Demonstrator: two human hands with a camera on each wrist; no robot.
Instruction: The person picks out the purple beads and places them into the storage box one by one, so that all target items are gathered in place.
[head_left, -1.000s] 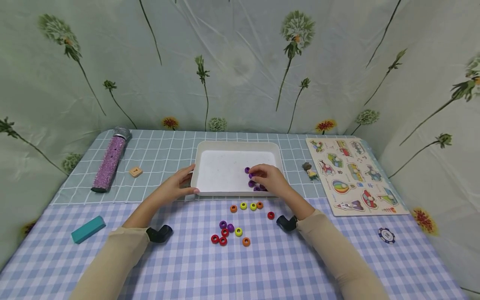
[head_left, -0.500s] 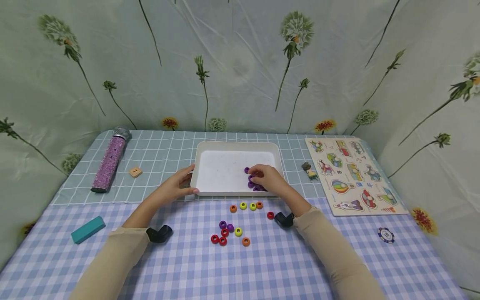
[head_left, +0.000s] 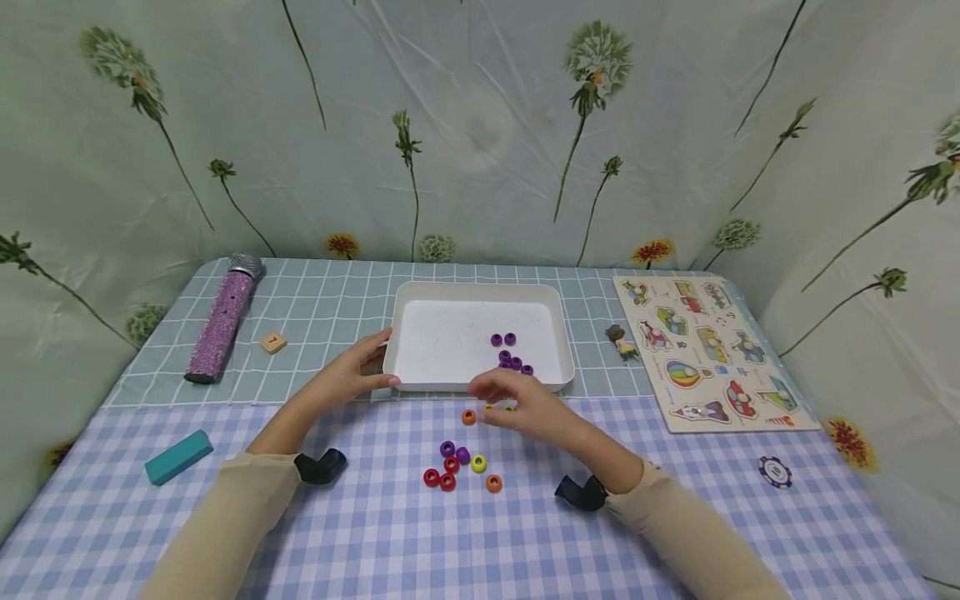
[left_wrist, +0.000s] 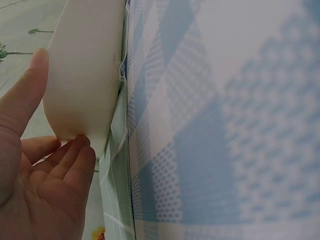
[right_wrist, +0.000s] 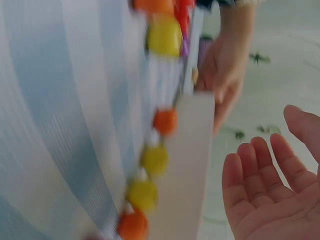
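Observation:
A shallow white tray (head_left: 450,333) lies on the cloth, with several purple beads (head_left: 510,339) in its right part. My left hand (head_left: 347,373) holds the tray's near left corner, thumb on one wall and curled fingertips (left_wrist: 80,142) on the other. Over the tray's near edge hovers my right hand (head_left: 532,408), its fingers relaxed and apart, holding nothing in the right wrist view. Below it sit an orange bead (head_left: 468,417) and yellow beads it partly hides. Closer to me are red beads (head_left: 431,477), purple beads (head_left: 447,448), a yellow bead (head_left: 478,463) and another orange bead (head_left: 493,483).
To the left lie a glittery pink microphone (head_left: 219,325), a wooden number tile (head_left: 273,342) and a teal block (head_left: 178,457). A picture puzzle board (head_left: 705,354), a small figurine (head_left: 621,342) and a poker chip (head_left: 774,472) are on the right.
My right hand has come off the purple beads in the tray and moved toward me, over the near rim. Those beads now show fully. My left hand stays at the corner.

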